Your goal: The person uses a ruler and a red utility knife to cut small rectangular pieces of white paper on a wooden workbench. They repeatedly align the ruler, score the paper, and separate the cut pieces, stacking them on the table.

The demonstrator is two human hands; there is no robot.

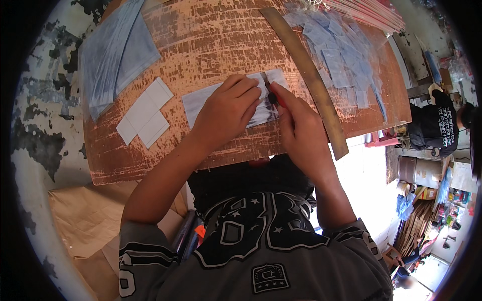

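Observation:
My left hand [226, 108] bears down on a stack of clear, bluish plastic film [198, 100], its fingers bent and held together. In my right hand [304, 125] is a cutter knife [279, 99] with a red and black handle. Its blade end meets the film near the right end, where a narrow dark strip [265, 80] crosses the stack. How far the blade has entered the film cannot be made out. To the left of my hands lies a white card template [145, 115] with a stepped outline and ruled lines.
A long flat brownish strip [300, 65] slants along the right of the worn wooden table [201, 30]. Beyond it spreads a heap of small clear film pieces [334, 55], with pinkish thin rods [371, 12] behind. Large film sheets [120, 55] cover the far left corner. A person [437, 125] is off to the right.

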